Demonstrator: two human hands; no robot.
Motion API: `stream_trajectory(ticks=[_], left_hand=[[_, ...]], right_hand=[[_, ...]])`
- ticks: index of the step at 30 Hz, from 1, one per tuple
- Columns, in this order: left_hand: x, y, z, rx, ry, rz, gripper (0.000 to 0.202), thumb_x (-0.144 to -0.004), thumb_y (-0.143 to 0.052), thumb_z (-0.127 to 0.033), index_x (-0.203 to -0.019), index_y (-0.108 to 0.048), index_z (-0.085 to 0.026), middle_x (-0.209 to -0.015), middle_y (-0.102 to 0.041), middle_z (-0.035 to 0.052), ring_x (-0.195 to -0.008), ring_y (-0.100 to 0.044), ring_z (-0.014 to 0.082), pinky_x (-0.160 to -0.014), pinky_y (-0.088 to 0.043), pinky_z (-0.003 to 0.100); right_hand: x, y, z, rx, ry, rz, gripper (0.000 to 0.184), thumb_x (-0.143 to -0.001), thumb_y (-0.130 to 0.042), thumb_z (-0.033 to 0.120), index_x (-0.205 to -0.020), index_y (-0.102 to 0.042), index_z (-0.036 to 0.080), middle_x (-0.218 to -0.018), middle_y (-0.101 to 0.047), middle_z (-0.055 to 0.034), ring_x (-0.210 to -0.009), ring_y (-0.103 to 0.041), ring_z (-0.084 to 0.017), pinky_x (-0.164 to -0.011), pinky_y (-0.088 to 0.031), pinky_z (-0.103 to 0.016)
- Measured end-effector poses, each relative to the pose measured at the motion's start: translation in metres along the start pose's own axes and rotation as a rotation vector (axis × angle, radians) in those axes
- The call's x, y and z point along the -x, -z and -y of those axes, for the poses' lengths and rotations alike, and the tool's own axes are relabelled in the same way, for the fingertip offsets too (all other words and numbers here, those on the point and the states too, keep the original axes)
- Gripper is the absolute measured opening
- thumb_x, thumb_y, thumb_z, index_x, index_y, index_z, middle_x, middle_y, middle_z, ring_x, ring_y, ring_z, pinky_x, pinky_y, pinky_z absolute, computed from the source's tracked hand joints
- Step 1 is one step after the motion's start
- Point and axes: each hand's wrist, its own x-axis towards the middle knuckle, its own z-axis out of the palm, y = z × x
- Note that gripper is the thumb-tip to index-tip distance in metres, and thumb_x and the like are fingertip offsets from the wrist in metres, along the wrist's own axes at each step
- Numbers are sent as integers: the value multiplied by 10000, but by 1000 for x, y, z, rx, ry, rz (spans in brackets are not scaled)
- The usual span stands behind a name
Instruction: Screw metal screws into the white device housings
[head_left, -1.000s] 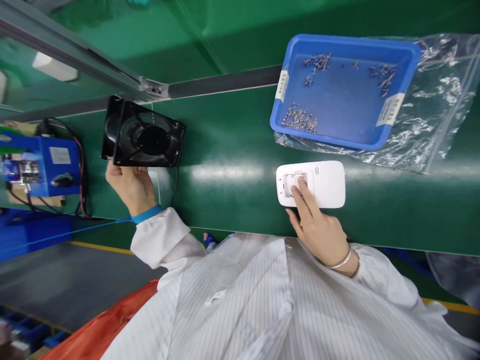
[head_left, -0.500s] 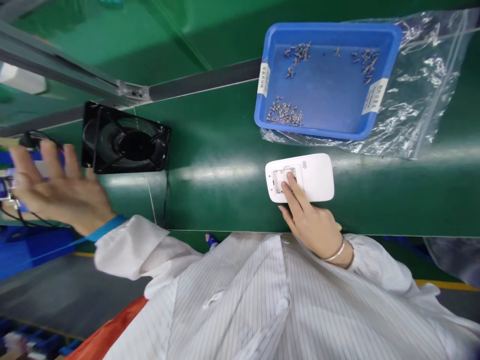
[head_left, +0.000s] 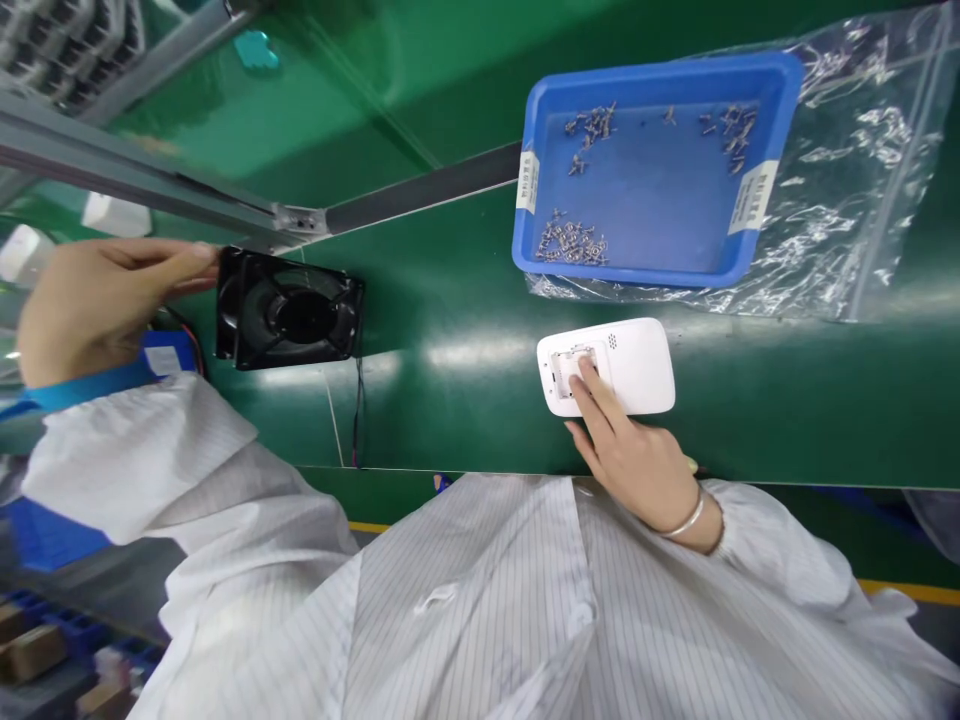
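My left hand [head_left: 112, 295], with a blue band at the wrist, is at the upper left corner of a black square cooling fan [head_left: 300, 315]. Its thumb and fingers are pinched together at the fan's frame, though the fan hides part of the contact. The fan stands on the green bench with its cable trailing toward the front edge. My right hand [head_left: 637, 450] lies with two fingers stretched onto a white plastic device [head_left: 641, 365]. Those fingertips rest in its recessed open compartment, and the thumb is beside its near edge. Small speaker holes show on the device.
Behind the device, a blue tray [head_left: 656, 190] holds several small piles of screws [head_left: 571, 243]. It sits on a clear plastic bag [head_left: 847, 190]. A grey metal rail [head_left: 142, 165] runs past the fan, and white objects [head_left: 116, 215] lie beyond it.
My left hand has swung from an open spread at the far left to the fan's corner and closed there. The view has shifted slightly; my right hand stays on the device.
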Motion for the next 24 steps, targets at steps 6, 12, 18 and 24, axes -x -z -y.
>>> stream_trajectory(ticks=[6,12,18,24], left_hand=[[14,-7,-15,-62,119,53,117,-868,-653,-97,-927,-736,-155,-601,-603,-87,-560,-520,40,-914,-538,392],[7,-15,2,55,-41,-4,160,-827,-696,-90,-961,-746,-162,-701,-683,-53,-605,-560,49,-939,-546,448],[9,-18,5,57,-144,-18,183,-814,-715,-153,-992,-750,-176,-794,-720,-31,-644,-579,59,-921,-560,419],[13,-16,2,-37,-131,-30,208,-739,-741,-161,-942,-762,-200,-781,-719,-42,-663,-581,90,-803,-545,282]], right_hand=[[0,0,-3,20,23,-29,453,-966,-444,283,-1381,-535,125,-1543,-266,-84,-488,-571,-49,-386,-445,-244],[-1,-1,-3,20,30,-28,464,-961,-449,276,-1394,-519,123,-1549,-247,-92,-500,-583,-52,-382,-443,-250],[-1,-1,-4,28,35,-36,465,-960,-455,278,-1395,-518,124,-1547,-249,-88,-521,-597,-55,-388,-443,-245],[-1,1,-6,39,48,-40,455,-964,-456,290,-1381,-536,126,-1538,-255,-83,-488,-569,-44,-384,-435,-233]])
